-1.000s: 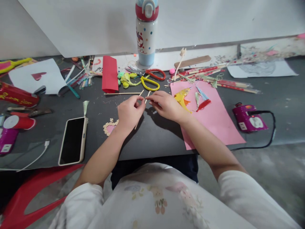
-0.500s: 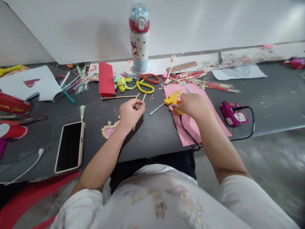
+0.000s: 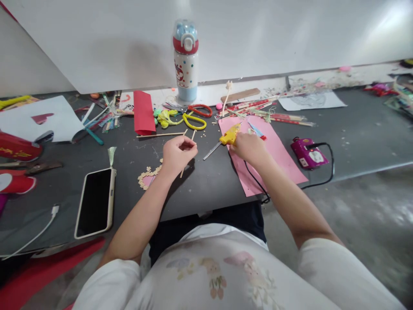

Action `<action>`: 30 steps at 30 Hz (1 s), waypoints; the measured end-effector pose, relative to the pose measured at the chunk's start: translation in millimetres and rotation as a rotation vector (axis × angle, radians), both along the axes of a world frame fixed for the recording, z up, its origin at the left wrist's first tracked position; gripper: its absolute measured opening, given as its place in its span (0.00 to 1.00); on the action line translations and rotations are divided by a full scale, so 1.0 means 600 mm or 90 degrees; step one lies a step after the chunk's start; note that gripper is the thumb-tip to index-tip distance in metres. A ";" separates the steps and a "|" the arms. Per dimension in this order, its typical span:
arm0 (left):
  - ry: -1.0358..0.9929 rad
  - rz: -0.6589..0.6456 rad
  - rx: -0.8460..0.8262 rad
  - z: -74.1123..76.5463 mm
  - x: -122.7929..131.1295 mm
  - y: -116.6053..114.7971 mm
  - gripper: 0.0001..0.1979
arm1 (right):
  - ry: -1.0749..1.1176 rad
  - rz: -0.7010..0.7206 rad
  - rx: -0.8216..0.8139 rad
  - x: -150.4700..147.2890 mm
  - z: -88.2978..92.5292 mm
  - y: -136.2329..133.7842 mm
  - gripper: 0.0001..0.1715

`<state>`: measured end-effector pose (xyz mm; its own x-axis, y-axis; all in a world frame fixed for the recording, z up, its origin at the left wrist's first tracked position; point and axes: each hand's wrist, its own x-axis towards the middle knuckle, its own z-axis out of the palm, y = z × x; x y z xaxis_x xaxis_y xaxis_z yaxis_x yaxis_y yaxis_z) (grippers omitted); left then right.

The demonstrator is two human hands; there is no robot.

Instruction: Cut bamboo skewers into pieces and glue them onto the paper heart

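My left hand (image 3: 177,153) is closed in a pinch on a thin wooden stick (image 3: 182,171) that slants down under it onto the dark table (image 3: 206,185). My right hand (image 3: 248,147) is wrapped round the handle of a yellow glue gun (image 3: 229,136), whose metal nozzle (image 3: 211,151) points left toward the stick. The gun's black cord runs down off the table edge. A pink paper sheet (image 3: 274,150) lies under my right hand. A heart shape edged with small beads (image 3: 147,177) sits just left of my left wrist.
A phone (image 3: 94,202) lies at the left front with a white cable. Yellow and red scissors (image 3: 196,118), a red folded paper (image 3: 143,113), a drinking bottle (image 3: 185,60), sticks and a purple plug box (image 3: 308,153) crowd the back and right.
My right hand left the stick, went right and took hold of the yellow glue gun on the pink paper. My left hand stays pinched on the stick. The view tilted down slightly.
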<state>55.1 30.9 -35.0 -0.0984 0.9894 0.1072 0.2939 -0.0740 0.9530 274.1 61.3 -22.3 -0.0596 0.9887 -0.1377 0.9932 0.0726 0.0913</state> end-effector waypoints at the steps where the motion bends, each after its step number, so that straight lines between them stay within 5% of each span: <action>1: 0.008 0.002 0.004 0.001 0.000 -0.001 0.04 | 0.005 0.004 0.011 0.001 -0.002 0.000 0.22; 10: 0.031 -0.009 0.031 0.006 0.002 -0.004 0.02 | 0.100 -0.010 0.120 0.027 0.007 -0.014 0.21; 16: 0.003 -0.008 0.021 0.004 0.001 -0.003 0.03 | 0.346 -0.090 0.126 0.055 0.013 -0.010 0.17; 21: -0.069 0.015 0.009 0.004 -0.001 -0.001 0.05 | 0.625 -0.121 0.081 0.049 0.032 -0.011 0.09; 30: -0.293 0.023 -0.037 0.005 -0.007 0.008 0.08 | 0.941 -0.018 -0.103 0.020 0.052 -0.010 0.08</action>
